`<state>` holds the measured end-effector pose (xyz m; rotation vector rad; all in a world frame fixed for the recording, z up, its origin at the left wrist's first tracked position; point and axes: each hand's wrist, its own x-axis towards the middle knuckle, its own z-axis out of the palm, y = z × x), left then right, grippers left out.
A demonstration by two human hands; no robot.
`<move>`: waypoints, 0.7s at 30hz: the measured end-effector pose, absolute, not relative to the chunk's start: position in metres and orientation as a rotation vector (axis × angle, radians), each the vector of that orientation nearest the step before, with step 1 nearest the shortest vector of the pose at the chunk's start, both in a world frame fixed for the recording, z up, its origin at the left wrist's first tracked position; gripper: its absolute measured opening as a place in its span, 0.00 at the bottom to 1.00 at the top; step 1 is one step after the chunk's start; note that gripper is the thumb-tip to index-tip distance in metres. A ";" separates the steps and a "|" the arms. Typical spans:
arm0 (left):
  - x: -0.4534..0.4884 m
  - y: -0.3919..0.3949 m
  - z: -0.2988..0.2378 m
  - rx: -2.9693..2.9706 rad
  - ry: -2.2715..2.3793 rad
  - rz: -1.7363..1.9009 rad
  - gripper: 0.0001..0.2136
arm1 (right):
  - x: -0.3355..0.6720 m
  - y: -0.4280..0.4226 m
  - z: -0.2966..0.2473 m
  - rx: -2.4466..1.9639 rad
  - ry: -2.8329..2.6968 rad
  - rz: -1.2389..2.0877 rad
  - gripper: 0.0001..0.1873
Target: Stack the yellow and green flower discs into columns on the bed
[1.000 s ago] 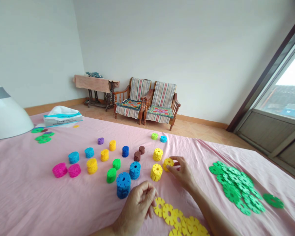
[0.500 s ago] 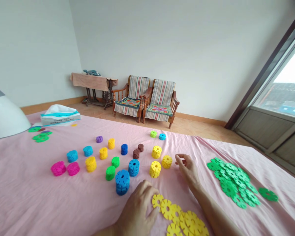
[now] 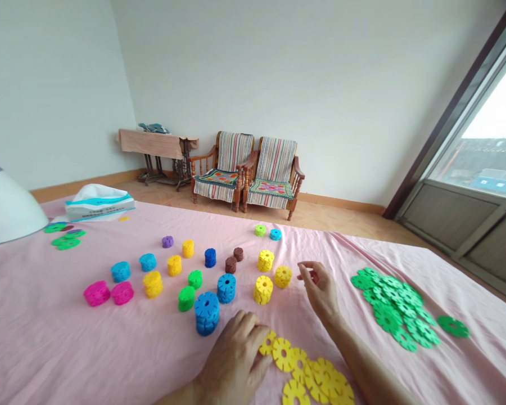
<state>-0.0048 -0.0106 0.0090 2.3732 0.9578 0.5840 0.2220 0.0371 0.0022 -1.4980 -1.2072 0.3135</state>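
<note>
At the front middle, my left hand (image 3: pixel 238 351) has its thumb and fingers closed at the edge of a yellow slotted plastic disc (image 3: pixel 269 343). That disc lies at the end of a spread of yellow discs (image 3: pixel 282 354), partly covered by the fingers. My right hand (image 3: pixel 320 289) is just right of a short yellow disc stack (image 3: pixel 283 277), apart from it, fingers curved and parted, with nothing seen in them. Two more yellow stacks (image 3: pixel 263 290) stand beside it. Nearest my left hand are two blue stacks (image 3: pixel 207 315).
Several small stacks stand to the left, including pink (image 3: pixel 122 293), green (image 3: pixel 186 298) and brown (image 3: pixel 230 265) ones. Loose green discs (image 3: pixel 396 309) lie heaped at right. A tissue pack (image 3: pixel 99 205) and a white rounded object (image 3: pixel 12 208) are on the pink cloth (image 3: pixel 88 349).
The view has shifted slightly. My left hand's fingers now cover more of the nearest yellow disc. My right hand stays beside the yellow stack, and the stacks stand as before.
</note>
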 end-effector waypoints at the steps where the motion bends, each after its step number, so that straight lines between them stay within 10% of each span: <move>1: -0.005 -0.010 0.008 2.373 0.942 0.618 0.09 | 0.221 0.037 0.002 -1.472 -1.215 0.296 0.17; 10: -0.005 0.005 -0.004 1.773 1.028 0.992 0.16 | 0.191 0.012 0.023 -1.092 -1.663 0.243 0.07; 21: -0.002 0.006 -0.008 1.094 1.030 1.030 0.28 | 0.160 -0.008 0.034 -0.920 -2.247 0.053 0.23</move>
